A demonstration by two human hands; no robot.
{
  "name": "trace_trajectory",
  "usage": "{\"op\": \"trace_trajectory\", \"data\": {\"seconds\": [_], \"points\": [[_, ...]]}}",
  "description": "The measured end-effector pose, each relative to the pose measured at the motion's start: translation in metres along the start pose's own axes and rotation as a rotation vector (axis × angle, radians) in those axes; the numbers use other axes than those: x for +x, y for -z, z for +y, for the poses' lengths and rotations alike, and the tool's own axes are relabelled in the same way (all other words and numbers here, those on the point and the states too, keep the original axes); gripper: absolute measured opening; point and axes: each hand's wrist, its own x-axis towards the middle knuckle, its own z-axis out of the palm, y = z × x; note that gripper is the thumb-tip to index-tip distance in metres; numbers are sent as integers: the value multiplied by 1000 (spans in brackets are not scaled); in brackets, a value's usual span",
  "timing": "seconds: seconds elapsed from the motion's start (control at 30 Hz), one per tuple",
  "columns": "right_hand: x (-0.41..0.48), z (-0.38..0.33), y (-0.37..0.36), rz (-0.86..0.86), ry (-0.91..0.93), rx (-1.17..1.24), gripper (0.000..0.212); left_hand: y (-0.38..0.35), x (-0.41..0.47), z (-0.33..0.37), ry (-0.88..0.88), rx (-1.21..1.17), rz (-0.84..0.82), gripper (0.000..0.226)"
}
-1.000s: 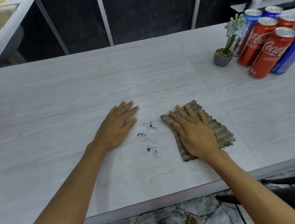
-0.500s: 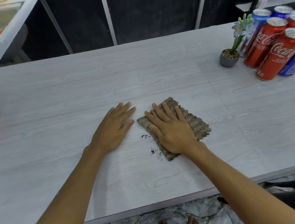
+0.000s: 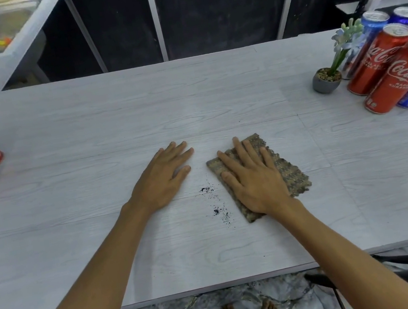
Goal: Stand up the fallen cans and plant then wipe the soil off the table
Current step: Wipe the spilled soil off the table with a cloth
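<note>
Moved: our right hand (image 3: 255, 183) slid the brown woven cloth (image 3: 291, 177) back rightward, re-exposing dark soil specks (image 3: 215, 202); fingers flat, spread | left hand (image 3: 162, 178) flat, open | step: wiping; next: sweep left across specks

Colours on the pale grey wood-grain table (image 3: 83, 120)

Red cans (image 3: 381, 60) and blue cans (image 3: 375, 23), dark grey plant pot (image 3: 326, 84), black soil (image 3: 216, 211), a cloth (image 3: 292, 174) speckled brown, perhaps with grey.
</note>
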Motion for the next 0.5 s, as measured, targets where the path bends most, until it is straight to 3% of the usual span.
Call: {"op": "trace_trajectory", "data": {"seconds": [0.1, 0.27, 0.37, 0.5], "points": [[10, 2, 2, -9, -64, -1, 55, -1, 1, -1, 4, 9, -2, 46], [-7, -1, 0, 23, 63, 17, 59, 0, 1, -2, 4, -16, -19, 46], [-7, 11, 3, 54, 30, 80, 64, 3, -2, 2, 38, -86, -13, 45], [-8, 9, 5, 76, -26, 196, 53, 4, -18, 4, 22, -60, -23, 46]]}}
